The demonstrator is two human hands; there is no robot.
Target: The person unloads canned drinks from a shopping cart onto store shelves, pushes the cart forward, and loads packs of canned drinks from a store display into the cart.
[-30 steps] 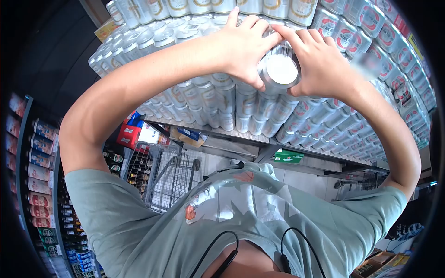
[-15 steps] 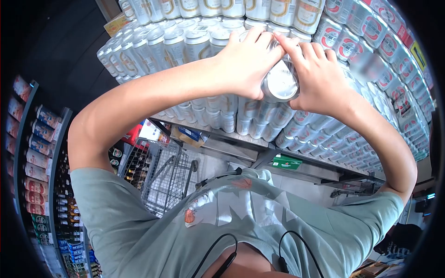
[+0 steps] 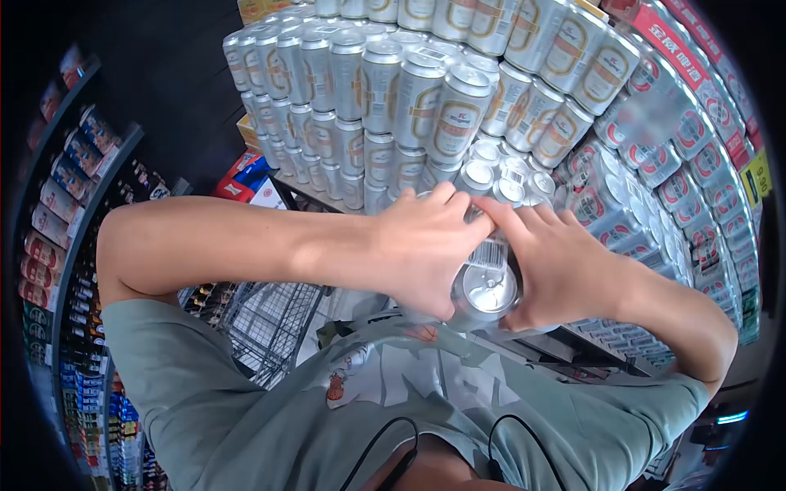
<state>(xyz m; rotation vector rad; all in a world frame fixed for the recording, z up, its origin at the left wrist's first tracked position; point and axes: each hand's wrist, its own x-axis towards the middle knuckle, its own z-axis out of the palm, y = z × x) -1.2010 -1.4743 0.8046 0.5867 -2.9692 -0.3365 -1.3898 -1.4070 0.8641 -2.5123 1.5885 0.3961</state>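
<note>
In the head view, the can (image 3: 490, 290) sat between the two hands, directly in front of the chest, with its top turned up toward the camera. Its long axis ran roughly along the line of sight, so the body was foreshortened. A barcode (image 3: 489, 255) on what looked like clear wrap lay just beyond the rim; the hands hid whatever else that wrap held.

The left hand (image 3: 422, 250) gripped from the left and the right hand (image 3: 561, 266) from the right, both partly curled, the thumbs low on the near side and the index fingers almost meeting on the far side. Neither hand was clearly nearer: the can lay about midway.

Beyond the fingers rose the stack (image 3: 463, 119), its upright cans apart from the one held, with a lower patch of can tops (image 3: 509, 184) nearest the fingertips. Red-marked cans (image 3: 606, 196) stood past the right hand. The cart (image 3: 278, 327) was below the left forearm, and the shirt (image 3: 458, 409) lay on the near side.
</note>
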